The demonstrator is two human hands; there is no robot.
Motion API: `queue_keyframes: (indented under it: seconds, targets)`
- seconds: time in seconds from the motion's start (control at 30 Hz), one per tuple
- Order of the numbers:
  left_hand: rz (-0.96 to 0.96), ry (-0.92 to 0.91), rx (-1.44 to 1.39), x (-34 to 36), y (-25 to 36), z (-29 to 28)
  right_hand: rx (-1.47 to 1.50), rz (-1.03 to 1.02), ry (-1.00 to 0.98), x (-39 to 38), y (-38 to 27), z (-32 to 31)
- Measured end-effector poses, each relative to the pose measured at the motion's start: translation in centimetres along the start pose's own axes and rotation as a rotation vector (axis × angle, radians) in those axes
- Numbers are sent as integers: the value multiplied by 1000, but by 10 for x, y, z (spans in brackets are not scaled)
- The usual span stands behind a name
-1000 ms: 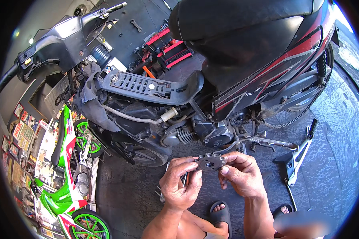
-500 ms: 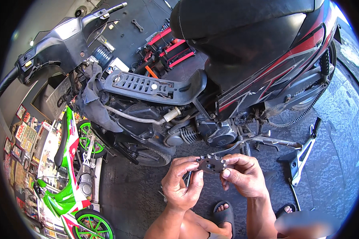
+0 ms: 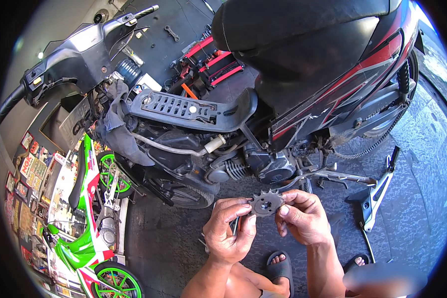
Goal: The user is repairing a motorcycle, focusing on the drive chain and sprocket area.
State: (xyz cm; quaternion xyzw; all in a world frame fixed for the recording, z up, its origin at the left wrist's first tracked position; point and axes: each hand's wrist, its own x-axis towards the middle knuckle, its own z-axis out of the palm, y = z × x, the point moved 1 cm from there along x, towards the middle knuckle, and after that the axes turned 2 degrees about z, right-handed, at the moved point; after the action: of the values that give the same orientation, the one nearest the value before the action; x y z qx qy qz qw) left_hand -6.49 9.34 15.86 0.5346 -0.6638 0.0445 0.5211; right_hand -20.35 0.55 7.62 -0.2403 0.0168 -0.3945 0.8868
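A small toothed metal sprocket (image 3: 259, 205) is held up between both hands, its flat face with the centre hole turned toward me. My left hand (image 3: 229, 227) pinches its left edge with thumb and fingers. A thin metal rod, partly hidden, also shows between the fingers of that hand; I cannot tell its kind. My right hand (image 3: 307, 219) grips the sprocket's right edge between thumb and fingers. Just beyond the hands is the engine (image 3: 275, 169) of a black and red motorcycle (image 3: 328, 74), apart from the sprocket. A drive chain (image 3: 370, 150) hangs along the motorcycle's rear side.
A grey cloth (image 3: 116, 119) drapes over the motorcycle's front part. Behind it stands a red tool tray (image 3: 223, 67). A green and white motorcycle (image 3: 84, 238) is at the left. On the right floor lies a silver and black bracket (image 3: 375, 198). My sandalled foot (image 3: 280, 268) is below.
The sprocket has been tilted up, so its toothed outline and face now show more fully. Both hands keep hold of it and have shifted only slightly.
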Motion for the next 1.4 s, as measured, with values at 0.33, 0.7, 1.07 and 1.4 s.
queue_keyframes:
  seconds: [0.33, 0.7, 1.07, 1.4]
  targets:
    - [33, -10, 20, 1, -1, -1, -27, -29, -10, 1, 5, -2]
    - [-235, 54, -285, -10, -8, 2, -6, 13, 38, 4, 11, -3]
    - [-187, 8, -265, -9, -7, 2, 35, 19, 24, 8, 17, -6]
    - [-481, 105, -477, -9, -22, 2, -1121, -970, 170, 7, 31, 20]
